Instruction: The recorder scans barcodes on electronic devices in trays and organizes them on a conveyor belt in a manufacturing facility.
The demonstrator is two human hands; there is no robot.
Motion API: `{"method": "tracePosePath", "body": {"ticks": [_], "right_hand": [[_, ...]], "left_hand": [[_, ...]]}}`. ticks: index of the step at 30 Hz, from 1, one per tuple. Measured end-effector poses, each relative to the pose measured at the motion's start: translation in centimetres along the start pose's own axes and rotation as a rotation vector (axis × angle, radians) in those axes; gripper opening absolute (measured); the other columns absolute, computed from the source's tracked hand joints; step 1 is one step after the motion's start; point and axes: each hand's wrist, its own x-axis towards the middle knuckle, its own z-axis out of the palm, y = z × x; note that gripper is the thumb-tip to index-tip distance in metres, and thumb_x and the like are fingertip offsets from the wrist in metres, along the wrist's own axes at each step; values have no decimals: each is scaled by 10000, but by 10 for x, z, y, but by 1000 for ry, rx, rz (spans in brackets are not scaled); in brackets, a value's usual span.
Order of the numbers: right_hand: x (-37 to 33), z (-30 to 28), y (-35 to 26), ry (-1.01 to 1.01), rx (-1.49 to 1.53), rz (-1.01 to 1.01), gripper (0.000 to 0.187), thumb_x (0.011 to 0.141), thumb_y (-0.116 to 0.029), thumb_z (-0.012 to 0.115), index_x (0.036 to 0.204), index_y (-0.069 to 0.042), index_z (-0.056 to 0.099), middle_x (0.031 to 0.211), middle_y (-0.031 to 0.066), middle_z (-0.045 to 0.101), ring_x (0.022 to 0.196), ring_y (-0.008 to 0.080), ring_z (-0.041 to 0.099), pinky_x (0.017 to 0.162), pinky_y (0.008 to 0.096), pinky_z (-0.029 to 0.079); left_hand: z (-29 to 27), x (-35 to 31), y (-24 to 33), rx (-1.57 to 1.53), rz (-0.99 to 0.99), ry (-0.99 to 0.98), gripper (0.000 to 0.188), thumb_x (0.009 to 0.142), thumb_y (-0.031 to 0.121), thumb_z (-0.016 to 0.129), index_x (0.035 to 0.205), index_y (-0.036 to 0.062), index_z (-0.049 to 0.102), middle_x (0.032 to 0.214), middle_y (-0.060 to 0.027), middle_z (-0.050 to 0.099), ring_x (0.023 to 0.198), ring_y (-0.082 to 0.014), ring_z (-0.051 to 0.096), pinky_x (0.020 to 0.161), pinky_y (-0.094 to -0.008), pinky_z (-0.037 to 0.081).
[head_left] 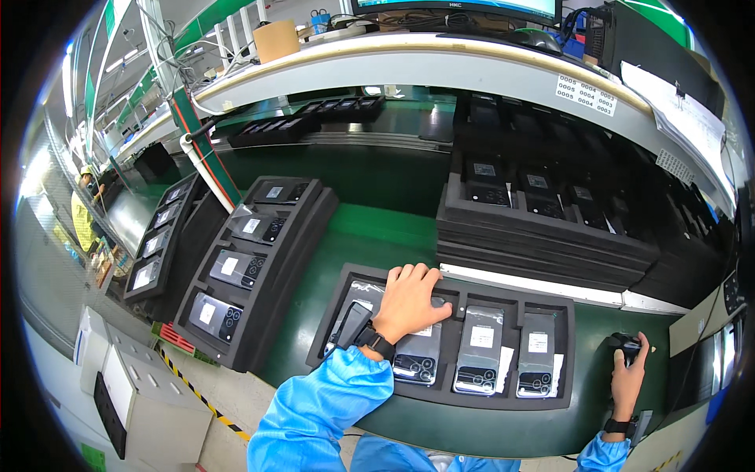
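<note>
A black foam tray lies in front of me with a row of several smartphones, most showing white labels. My left hand rests over the tray, fingers spread toward its far rim and thumb apart. Beneath it, a smartphone has its upper end covered, so any grip there is hidden. White slips lie beside the two smartphones on the right, one of them a grey smartphone. Off the tray's right side, my right hand is closed around a small black handheld device whose kind is unclear.
Stacked foam trays with phones stand behind on the right. More phone trays lean at the left. A shelf carries a monitor above the green bench. A person in yellow is far left.
</note>
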Motion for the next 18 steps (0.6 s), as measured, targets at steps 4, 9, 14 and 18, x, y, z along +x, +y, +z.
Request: {"method": "tracePosePath", "body": {"ticks": [4,9,14,18], "right_hand": [[2,1,3,-18,37,-12,603,925,-53,629,1486,-127,422,1203,227,668,1134,321,655,1014,375,472],[-3,-1,-1,7,15,-144,635,901,-43,636,1490,-129,414,1201,222,665,1105,315,665,996,377,484],[-7,3,-8,41,-22,-140,646,888,-30,629,1488,-127,410,1190,218,666,1088,312,674,975,384,498],[-8,1,-13,72,22,-216,618,868,-76,650,1446,-128,438,1098,236,693,1017,347,706,883,428,544]], "left_hand": [[-2,2,1,-14,-15,3,509,757,389,751,1139,65,662,1066,-109,609,1095,-302,555,1042,-439,363],[-7,2,-3,-306,-34,65,353,770,271,710,1057,80,637,1071,-81,642,1103,-280,575,1045,-409,343],[-4,3,-17,-450,-39,52,220,774,196,667,960,91,616,1002,-62,641,1057,-282,595,1014,-389,353],[5,8,-19,-567,44,165,130,717,135,711,758,65,610,804,-67,642,798,-283,637,768,-389,483]]}}
